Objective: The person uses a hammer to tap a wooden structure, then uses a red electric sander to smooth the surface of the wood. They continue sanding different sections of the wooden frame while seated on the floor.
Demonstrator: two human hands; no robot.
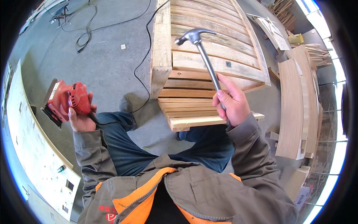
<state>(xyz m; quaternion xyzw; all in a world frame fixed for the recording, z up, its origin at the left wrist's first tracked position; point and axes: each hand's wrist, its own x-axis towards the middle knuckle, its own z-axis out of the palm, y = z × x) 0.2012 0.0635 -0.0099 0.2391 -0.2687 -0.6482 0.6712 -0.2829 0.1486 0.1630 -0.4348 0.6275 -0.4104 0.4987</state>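
Note:
My left hand [82, 118] is wrapped round a red electric sander [70, 100], its dark flat pad turned outward to the left and its black cord trailing toward my legs. In my right hand [235, 101] a claw hammer [206, 56] is gripped by its metal handle, head up, above the slatted wooden piece. That slatted piece [212, 44] of pale timber boards stands in front of me, with a lower slatted part [194, 110] reaching toward my knees. Neither tool touches the wood as far as I can see.
A long pale board [33, 149] curves along the left side. Stacked wooden panels [292, 108] stand at the right, with thin wood strips [317, 54] beyond them. A black cable [140, 69] runs over the grey floor [108, 67], and a coiled cord [85, 37] lies farther off.

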